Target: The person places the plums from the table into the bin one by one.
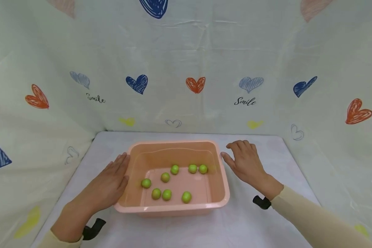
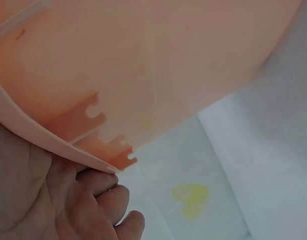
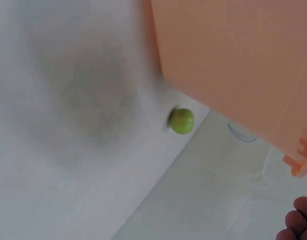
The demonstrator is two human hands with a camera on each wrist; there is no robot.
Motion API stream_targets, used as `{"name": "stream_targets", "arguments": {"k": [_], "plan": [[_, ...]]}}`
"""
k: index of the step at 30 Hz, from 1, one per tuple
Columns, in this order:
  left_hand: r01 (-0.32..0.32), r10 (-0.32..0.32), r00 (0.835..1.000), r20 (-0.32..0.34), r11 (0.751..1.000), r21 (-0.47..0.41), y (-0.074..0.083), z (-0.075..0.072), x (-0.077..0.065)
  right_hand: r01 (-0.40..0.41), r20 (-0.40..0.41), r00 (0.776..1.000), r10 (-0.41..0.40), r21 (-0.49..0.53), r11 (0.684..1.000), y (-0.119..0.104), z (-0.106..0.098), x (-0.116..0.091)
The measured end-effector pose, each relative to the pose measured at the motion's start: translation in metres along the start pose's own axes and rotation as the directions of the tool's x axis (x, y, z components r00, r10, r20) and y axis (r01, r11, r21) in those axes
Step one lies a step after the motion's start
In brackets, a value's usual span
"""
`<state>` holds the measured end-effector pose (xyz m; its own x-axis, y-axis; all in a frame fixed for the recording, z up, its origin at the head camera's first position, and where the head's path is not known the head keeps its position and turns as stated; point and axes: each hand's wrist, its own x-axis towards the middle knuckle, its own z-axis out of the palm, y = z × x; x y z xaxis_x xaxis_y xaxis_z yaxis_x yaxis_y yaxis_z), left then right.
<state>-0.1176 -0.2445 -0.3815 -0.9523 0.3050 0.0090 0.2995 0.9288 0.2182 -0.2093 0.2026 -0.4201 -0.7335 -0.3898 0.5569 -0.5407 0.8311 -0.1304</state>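
Note:
A pink plastic basin point(image 1: 170, 208) holds several small, round green fruits point(image 1: 186, 197), spread over its floor. My left hand point(image 1: 106, 182) lies along the basin's left rim with its fingers extended. In the left wrist view, its palm and fingers are against the rim from outside. My right hand point(image 1: 245, 160) is by the right rim, its fingers loosely bent and holding nothing. The thumb tip is close to that rim; whether they touch I cannot tell. Outside the basin, another green fruit point(image 3: 182, 121) lies on the table in the right wrist view; the head view hides it.
The basin stands on a white-covered table point(image 1: 251, 224). Behind and at both sides hangs a pale curtain point(image 1: 173, 44) printed with hearts and the word "Smile". A black strap point(image 1: 261, 202) is on the right wrist, and another black strap point(image 1: 94, 229) on the left.

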Motion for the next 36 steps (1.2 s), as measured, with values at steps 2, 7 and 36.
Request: {"name": "stream_targets", "arguments": {"k": [2,7,36], "plan": [[-0.005,0.005,1.0,-0.002,1.0,-0.005,-0.002,0.0,-0.001,0.006,0.029,1.0,-0.007,0.025,1.0,-0.008,0.0,0.003],[-0.008,0.008,1.0,0.002,1.0,-0.014,-0.007,0.0,-0.004,0.071,0.069,0.995,-0.074,0.044,0.996,-0.023,0.009,0.009],[0.013,-0.013,1.0,0.011,0.996,-0.09,-0.062,-0.006,-0.033,0.103,0.155,0.985,-0.079,-0.155,0.982,0.025,0.058,0.002]]}}
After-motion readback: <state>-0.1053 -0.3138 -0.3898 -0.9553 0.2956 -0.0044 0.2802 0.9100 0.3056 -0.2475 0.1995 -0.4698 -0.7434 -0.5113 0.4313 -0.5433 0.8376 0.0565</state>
